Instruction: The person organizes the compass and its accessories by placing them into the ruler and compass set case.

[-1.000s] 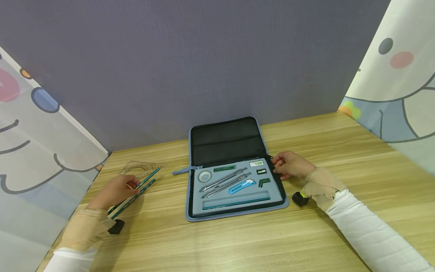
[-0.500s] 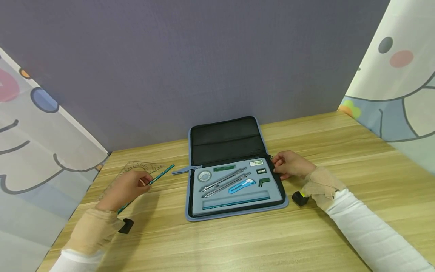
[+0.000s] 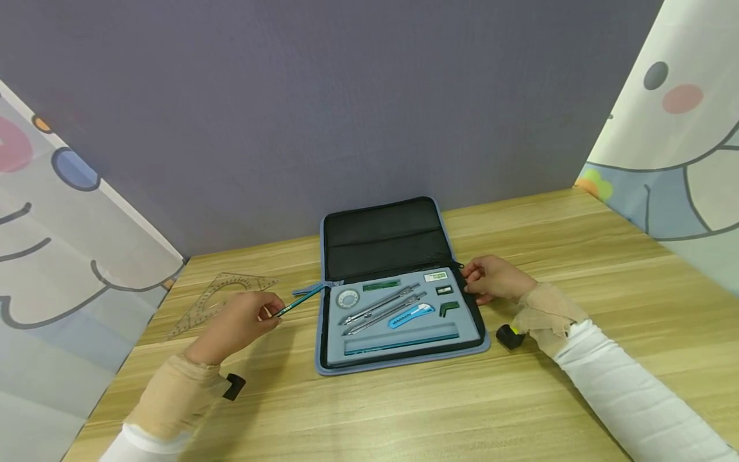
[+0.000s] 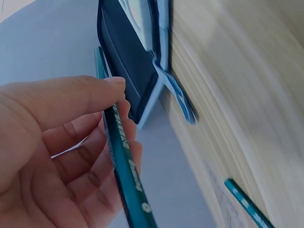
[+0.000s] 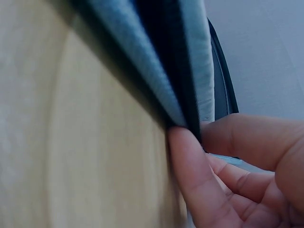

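My left hand (image 3: 239,324) pinches a teal pencil (image 3: 300,299) between thumb and fingers. The pencil's far end reaches the strap at the left side of an open zip case (image 3: 383,232). In the left wrist view, a second teal pencil (image 4: 247,203) lies on the table. With thumb and fingers, my right hand (image 3: 499,280) grips the case's right edge, whose layered side (image 5: 156,61) fills the right wrist view. Set in the case's grey tray are two silver compasses (image 3: 383,313), a blue utility knife (image 3: 411,316) and another teal pencil (image 3: 401,345) in a long slot.
A clear set square (image 3: 193,316) lies left of the case, partly behind my left hand. Also in the tray sit a white disc (image 3: 348,299), an eraser (image 3: 435,277), a sharpener (image 3: 444,290) and small green pieces. A grey wall (image 3: 346,115) stands behind the table.
My left hand has lifted the teal pencil and carried it right, toward the case. The set square is more exposed. My right hand has stayed on the case's edge.
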The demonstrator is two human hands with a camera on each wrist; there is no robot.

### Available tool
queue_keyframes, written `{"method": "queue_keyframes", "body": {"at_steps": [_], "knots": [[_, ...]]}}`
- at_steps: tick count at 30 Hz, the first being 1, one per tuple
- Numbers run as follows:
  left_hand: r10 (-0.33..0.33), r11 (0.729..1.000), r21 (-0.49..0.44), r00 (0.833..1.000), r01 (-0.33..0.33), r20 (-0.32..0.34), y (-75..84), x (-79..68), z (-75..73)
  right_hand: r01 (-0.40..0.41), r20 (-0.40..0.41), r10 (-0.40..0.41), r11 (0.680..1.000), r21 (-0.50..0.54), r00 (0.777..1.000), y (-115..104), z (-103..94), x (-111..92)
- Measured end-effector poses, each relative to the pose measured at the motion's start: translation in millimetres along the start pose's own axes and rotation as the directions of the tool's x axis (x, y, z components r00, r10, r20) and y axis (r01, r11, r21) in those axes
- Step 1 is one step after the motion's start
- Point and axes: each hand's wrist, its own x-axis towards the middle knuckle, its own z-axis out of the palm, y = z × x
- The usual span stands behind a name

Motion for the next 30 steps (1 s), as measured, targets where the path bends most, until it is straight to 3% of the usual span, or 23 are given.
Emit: {"method": "queue_keyframes", "body": {"at_steps": [15, 21, 30], "knots": [[0.1, 0.995, -0.015, 0.995, -0.1, -0.003, 29.1, 7.0, 11.9, -0.007, -0.006, 0.007, 1.0, -0.005, 1.0, -0.6, 0.7, 0.3], [0.108, 0.993, -0.051, 0.994, -0.107, 0.021, 39.6, 10.5, 17.3, -0.011, -0.008, 0.011, 1.0, -0.007, 1.0, -1.0, 0.8, 0.4], [0.178, 0.984, -0.021, 0.984, -0.178, 0.026, 54.7, 18.8, 24.9, -0.01, -0.001, 0.01, 1.0, -0.004, 1.0, -0.8, 0.2, 0.7]]}}
